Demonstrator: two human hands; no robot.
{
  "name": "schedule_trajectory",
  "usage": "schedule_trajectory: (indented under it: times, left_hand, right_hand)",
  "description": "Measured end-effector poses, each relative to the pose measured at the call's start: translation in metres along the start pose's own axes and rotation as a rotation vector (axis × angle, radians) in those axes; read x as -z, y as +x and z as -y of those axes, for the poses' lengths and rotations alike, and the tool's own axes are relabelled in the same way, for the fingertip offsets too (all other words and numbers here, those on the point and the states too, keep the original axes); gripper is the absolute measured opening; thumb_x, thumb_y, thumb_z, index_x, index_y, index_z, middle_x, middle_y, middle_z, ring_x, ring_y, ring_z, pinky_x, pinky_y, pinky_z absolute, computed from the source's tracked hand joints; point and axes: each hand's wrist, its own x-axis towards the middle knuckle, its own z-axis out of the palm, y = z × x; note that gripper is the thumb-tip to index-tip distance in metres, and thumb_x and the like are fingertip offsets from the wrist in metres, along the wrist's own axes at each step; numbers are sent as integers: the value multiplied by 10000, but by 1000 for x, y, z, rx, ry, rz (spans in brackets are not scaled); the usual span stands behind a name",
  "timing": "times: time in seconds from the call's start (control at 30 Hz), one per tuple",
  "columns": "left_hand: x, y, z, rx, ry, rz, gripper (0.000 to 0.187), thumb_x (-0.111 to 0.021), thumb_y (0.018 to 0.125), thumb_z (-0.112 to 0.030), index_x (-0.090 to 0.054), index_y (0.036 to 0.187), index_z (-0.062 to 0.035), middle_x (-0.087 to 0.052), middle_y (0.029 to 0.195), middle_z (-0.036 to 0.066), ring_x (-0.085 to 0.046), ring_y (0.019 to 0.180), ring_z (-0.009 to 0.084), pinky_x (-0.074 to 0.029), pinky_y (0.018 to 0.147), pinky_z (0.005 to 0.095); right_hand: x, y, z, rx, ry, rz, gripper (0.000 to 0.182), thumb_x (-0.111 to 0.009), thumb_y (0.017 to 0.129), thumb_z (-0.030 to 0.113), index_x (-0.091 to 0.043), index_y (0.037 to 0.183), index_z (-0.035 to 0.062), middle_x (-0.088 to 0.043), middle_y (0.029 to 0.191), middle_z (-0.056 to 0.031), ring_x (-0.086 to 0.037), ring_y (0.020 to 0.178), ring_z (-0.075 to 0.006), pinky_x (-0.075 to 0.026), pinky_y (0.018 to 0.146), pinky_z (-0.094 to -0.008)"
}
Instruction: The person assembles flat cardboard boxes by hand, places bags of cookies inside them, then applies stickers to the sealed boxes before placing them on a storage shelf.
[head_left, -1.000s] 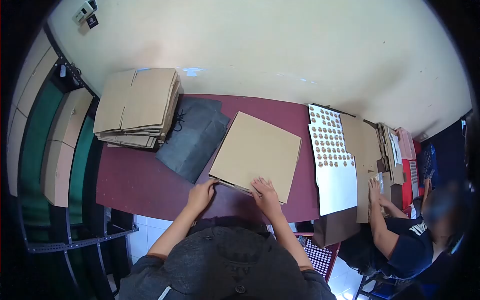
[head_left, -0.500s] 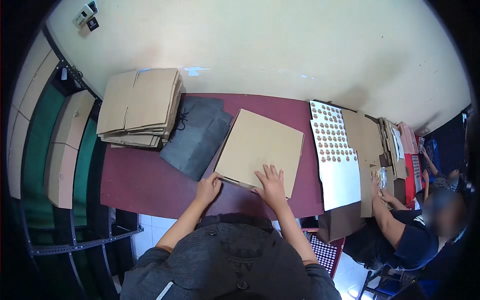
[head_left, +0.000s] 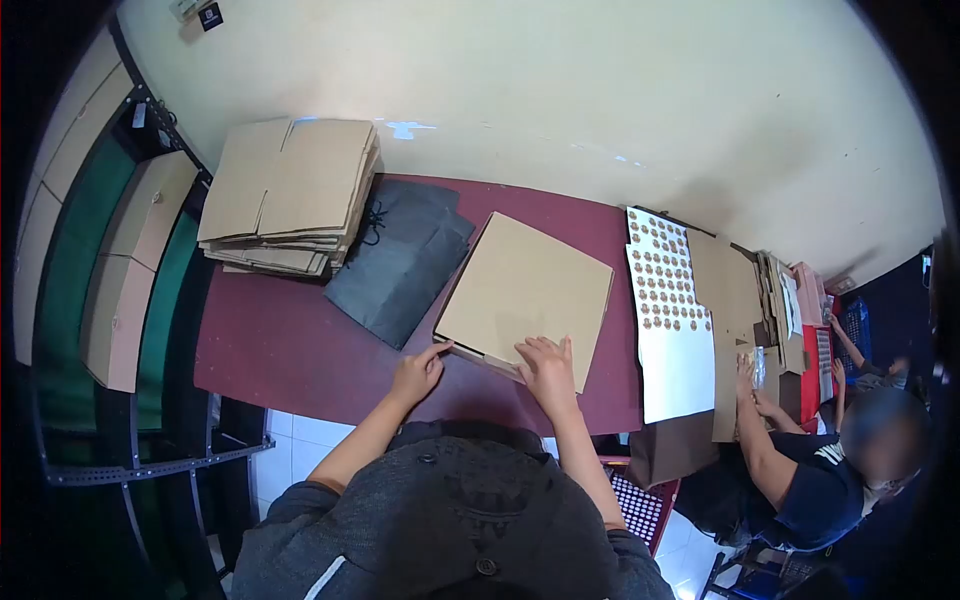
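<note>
A flat, closed brown cardboard box lies tilted on the dark red table. My left hand touches the box's near left corner with its index finger stretched out and the other fingers curled. My right hand rests on the near edge of the box, fingers spread over the lid. Left of the box lie dark grey bags with a black cord. A thin dark gap shows along the near left edge of the lid.
Stacked flattened cardboard stands at the back left, near a shelf with boxes. On the right are sticker sheets, more cardboard and a co-worker whose hands touch a clear packet. Another person is farther right.
The fingers of my right hand have drawn in toward the near edge of the box. My left index finger points more along the corner. The whole view has shifted slightly.
</note>
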Motion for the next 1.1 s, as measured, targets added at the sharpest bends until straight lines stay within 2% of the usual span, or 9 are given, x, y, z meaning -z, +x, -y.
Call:
schedule_trajectory:
  times: [0.1,0.17,0.23,0.27,0.33,0.43,0.57,0.8,1.1]
  left_hand:
    - [-1,1,4,-17,-1,-2,371,-575,794,-77,-614,1143,-195,-521,540,119,-555,467,248,-447,480,355]
    - [-5,1,9,-27,6,-9,376,-574,795,-76,-610,1150,-195,-522,542,121,-556,468,251,-447,481,352]
    - [-6,-1,11,7,-3,13,381,-576,796,-76,-603,1156,-197,-521,546,126,-559,473,257,-449,483,352]
    - [-6,-2,12,7,-4,15,381,-576,796,-76,-603,1156,-197,-521,546,126,-559,473,257,-449,483,352]
    - [-7,-2,12,6,0,5,389,-577,797,-80,-601,1163,-209,-515,545,129,-559,472,261,-444,478,358]
    - [-8,-3,10,5,-26,-6,401,-578,797,-85,-599,1172,-227,-513,543,131,-558,470,266,-444,473,368]
    - [-9,-4,14,9,-31,7,408,-577,801,-94,-595,1182,-237,-515,545,132,-559,471,271,-447,474,373]
    - [-12,-6,11,12,5,-12,418,-568,803,-93,-586,1193,-244,-534,556,144,-576,483,288,-451,472,383]
    - [-15,-6,16,-25,22,-36,421,-569,810,-99,-569,1209,-235,-525,537,138,-569,472,297,-446,458,401]
  right_hand:
    - [3,5,-2,-26,26,-43,346,-716,710,151,-653,1049,132,-633,1078,-81,-542,1098,-282,-221,1060,-568]
    - [6,5,-2,-10,0,-27,402,-728,698,166,-635,1089,138,-615,1117,-83,-529,1112,-275,-222,1058,-570]
    - [8,4,6,9,44,97,556,-746,683,200,-561,1205,150,-518,1259,-123,-452,1202,-300,-225,1055,-571]
    - [5,3,8,7,44,98,556,-746,683,200,-561,1205,150,-518,1259,-123,-452,1202,-300,-225,1055,-571]
    - [-4,1,10,-21,-74,246,761,-770,664,260,-430,1341,195,-344,1411,-165,-316,1311,-333,-213,1062,-579]
    - [-18,1,-3,-53,-72,182,817,-779,644,267,-398,1363,203,-287,1428,-202,-264,1330,-364,-227,1052,-576]
    - [-22,-3,-11,-87,-48,165,810,-773,659,254,-395,1375,238,-264,1448,-191,-250,1338,-370,-194,1069,-575]
    - [-16,-2,-11,-155,87,210,722,-742,695,198,-436,1349,192,-265,1444,-228,-217,1351,-401,-182,1075,-573]
    - [-18,-5,-14,-135,111,165,676,-720,729,187,-441,1345,178,-276,1442,-224,-233,1351,-385,-182,1083,-555]
